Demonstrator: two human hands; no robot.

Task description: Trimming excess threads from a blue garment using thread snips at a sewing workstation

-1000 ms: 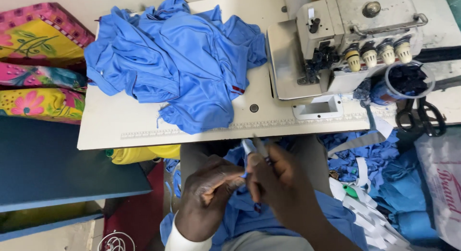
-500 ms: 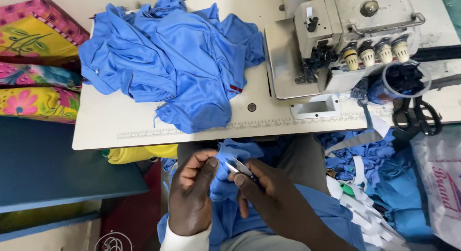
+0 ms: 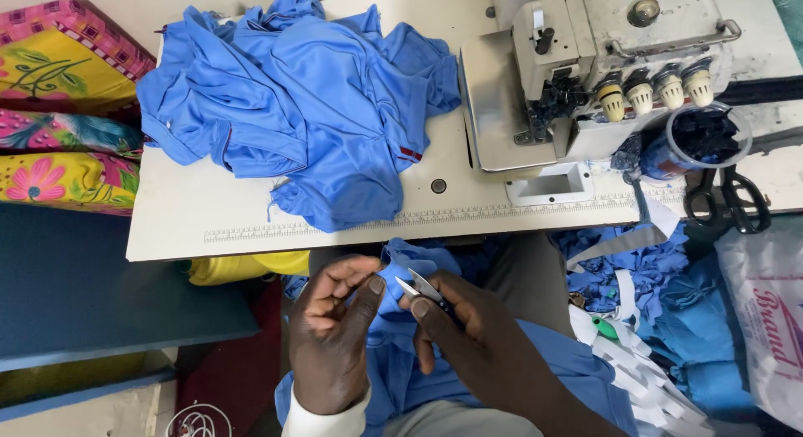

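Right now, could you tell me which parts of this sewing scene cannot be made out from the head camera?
- Blue cloth on the lap: the snipped spot is hidden between the left hand and right hand.
- Thread snips: handle covered by the right fingers.
- White plastic bag: cut off by the right edge.
- Blue cup: contents too dark to tell.

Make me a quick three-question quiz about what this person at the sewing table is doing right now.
1. True or false: the right hand holds small thread snips.
2. What does the left hand pinch: A) blue fabric, B) yellow cloth, C) white strips?
3. What lies on the table left of the sewing machine?

Key
1. True.
2. A.
3. A heap of blue garments.
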